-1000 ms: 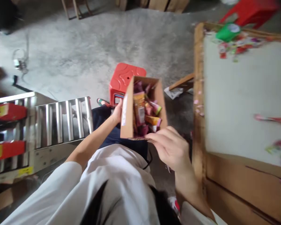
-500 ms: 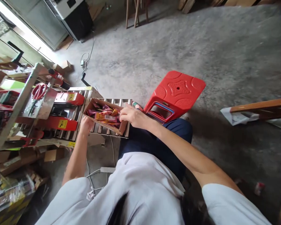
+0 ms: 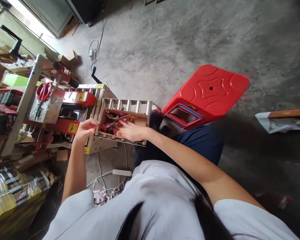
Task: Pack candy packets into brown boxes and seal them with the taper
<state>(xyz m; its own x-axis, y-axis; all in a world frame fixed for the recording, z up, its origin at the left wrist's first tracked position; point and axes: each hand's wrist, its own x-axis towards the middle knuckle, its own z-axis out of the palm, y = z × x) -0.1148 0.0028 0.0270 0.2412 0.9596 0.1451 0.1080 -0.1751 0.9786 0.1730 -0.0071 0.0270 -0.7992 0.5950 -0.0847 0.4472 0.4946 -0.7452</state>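
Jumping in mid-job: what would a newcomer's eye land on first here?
The bright red stool tipped on the concrete floor, right of centre. Next, the open cardboard box of colourful packets on the metal rollers, with the left hand at its left wall and the right hand over the packets.

Person wears a light grey-white short-sleeved top [image 3: 150,200]; sleeves end at the upper arm, left sleeve [image 3: 72,213] and right sleeve [image 3: 250,220] both loose, soft folds across the chest. Forearms bare, no watch, ring or glove visible on the left hand [image 3: 86,130] or the right hand [image 3: 130,131]. Dark navy trousers [image 3: 200,146] cover the legs. Long dark hair [image 3: 210,220] hangs down the front in two strands, one at centre, one toward the right shoulder. A sandal strap with green and pink [image 3: 153,107] shows at one foot, small and partly hidden.
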